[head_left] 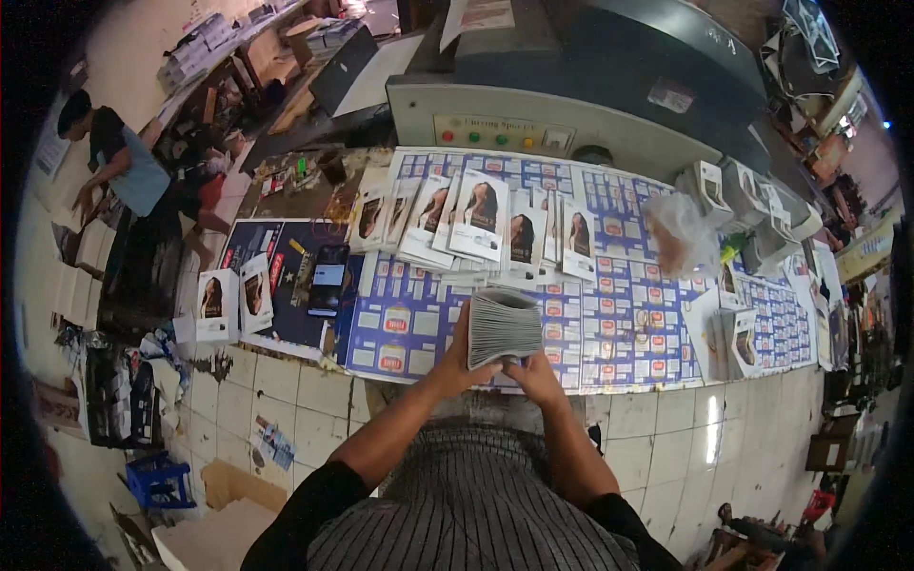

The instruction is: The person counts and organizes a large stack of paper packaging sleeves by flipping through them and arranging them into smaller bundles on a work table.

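Together, two hands hold one stack, apparently cards, count unclear.

Thick paper stack — edges upward

Two bare hands, the left hand and the right hand, around one stack of thin cards. On one worktable: two white picture-printed stacks at the left, one smartphone, one clear plastic bag, and at least six overlapping white picture-printed cards, too layered for an exact count. Elsewhere: one control panel with four round push buttons, one other person, one blue plastic stool.
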Available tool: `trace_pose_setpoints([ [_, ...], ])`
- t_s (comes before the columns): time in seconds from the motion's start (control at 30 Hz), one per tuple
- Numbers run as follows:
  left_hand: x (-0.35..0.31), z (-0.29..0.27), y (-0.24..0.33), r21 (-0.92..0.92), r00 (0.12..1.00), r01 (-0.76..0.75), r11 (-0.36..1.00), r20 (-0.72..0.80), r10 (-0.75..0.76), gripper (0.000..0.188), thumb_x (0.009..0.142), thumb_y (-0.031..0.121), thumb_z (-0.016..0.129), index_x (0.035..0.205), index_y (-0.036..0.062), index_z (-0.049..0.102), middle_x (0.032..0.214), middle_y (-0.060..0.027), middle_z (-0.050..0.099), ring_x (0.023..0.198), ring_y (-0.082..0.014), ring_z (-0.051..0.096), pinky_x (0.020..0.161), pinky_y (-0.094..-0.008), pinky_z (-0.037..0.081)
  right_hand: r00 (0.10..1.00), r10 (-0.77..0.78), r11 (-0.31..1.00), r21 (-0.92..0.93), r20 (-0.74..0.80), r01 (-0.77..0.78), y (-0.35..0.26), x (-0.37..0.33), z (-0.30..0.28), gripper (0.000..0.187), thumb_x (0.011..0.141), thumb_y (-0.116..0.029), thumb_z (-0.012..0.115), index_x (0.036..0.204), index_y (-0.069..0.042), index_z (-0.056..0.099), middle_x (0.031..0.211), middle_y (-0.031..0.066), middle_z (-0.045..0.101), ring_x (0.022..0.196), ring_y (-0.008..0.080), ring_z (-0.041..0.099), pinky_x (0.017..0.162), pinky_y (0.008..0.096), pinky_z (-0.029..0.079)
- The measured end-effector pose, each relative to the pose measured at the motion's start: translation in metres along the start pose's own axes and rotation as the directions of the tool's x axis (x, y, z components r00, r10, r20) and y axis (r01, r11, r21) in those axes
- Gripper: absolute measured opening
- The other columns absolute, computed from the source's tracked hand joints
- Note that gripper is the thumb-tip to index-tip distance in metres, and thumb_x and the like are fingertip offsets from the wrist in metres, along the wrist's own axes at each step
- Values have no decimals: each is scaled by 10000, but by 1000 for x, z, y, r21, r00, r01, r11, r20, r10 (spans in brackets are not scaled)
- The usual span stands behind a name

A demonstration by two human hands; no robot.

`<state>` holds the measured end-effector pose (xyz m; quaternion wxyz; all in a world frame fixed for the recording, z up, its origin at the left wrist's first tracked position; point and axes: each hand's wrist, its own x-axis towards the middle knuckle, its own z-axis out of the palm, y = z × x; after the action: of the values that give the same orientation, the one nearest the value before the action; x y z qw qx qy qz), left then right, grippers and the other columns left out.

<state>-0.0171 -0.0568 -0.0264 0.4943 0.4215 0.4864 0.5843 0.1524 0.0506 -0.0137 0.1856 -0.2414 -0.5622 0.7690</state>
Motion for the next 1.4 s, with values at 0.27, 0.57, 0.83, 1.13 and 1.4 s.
trace_pose_setpoints([
  [0.27, 8, 8, 15, 508, 952, -251, 824, -25, 305, 1073, 844, 178, 717, 1526, 94, -108, 1526, -185, 236, 1340, -270, 367, 1078, -411, 355, 995, -92, 965, -251, -33, 81, 21, 9, -26, 745, 839, -68, 655, 1471, -48, 261, 1315, 127, 502, 1226, 233, 475, 1017, 377, 399],
  [0.57, 1, 29, 11, 205, 934, -200, 958, -255, 249, 939, 884, 167, 666, 1518, 6, -8, 1552, -224, 144, 1434, -302, 207, 1124, -401, 266, 971, -112, 989, -117, -210, 88, -2, -3, 15, 510, 939, -81, 539, 1414, -31, 358, 1313, 111, 513, 1195, 209, 497, 1012, 347, 391],
  [0.83, 2, -1, -9, 461, 937, -192, 866, -176, 302, 1063, 691, 154, 809, 1485, 21, 115, 1373, -193, 277, 1322, -339, 318, 1109, -427, 269, 998, -33, 956, -294, -59, 14, 17, 3, -7, 670, 871, -62, 625, 1451, -18, 293, 1442, 161, 381, 1368, 265, 321, 1113, 365, 270],
  [1.13, 12, -7, 1, 328, 995, -23, 944, -89, 55, 910, 708, 142, 827, 1379, 53, 219, 1346, -168, 370, 1274, -281, 429, 1011, -394, 432, 920, -220, -44, -945, 326, 324, -116, -43, 64, 868, 734, -206, 746, 1467, -40, 310, 1531, 161, 293, 1435, 307, 248, 1121, 588, 214],
  [1.4, 17, -1, 20, 369, 997, 46, 928, -70, -22, 899, 736, 174, 819, 1384, 42, 210, 1329, -166, 422, 1258, -278, 457, 1005, -405, 433, 891, -228, -244, -909, 393, 339, -121, -14, 59, 929, 709, -339, 766, 1458, -27, 314, 1531, 142, 298, 1437, 309, 245, 1130, 600, 173],
])
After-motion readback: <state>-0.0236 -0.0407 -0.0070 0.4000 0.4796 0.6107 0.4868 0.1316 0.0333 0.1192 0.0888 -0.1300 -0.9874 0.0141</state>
